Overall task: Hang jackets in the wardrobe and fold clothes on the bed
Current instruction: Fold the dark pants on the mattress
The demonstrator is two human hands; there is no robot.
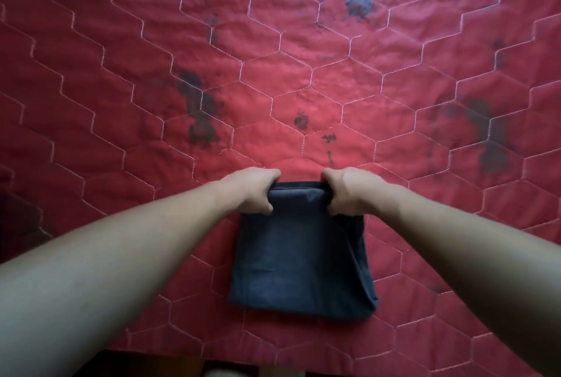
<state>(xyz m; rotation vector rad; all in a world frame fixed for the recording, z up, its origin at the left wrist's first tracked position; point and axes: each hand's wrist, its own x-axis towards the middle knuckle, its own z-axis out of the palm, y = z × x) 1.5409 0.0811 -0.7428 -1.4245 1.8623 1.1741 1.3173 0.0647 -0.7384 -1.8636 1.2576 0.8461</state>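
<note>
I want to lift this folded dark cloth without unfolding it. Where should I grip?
Probably its far edge, a corner in each hand, reaching from the near side, as the left hand and right hand do: the cloth lies flat, layers stacked there.

A bedroom in a home — a bed with a red quilt (303, 73), hexagon stitching, dark stains, a folded garment (300, 264) on it.

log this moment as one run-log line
stage: folding | left hand: grips far-left corner of dark folded garment | right hand: grips far-right corner | support: red quilted bedspread
</note>
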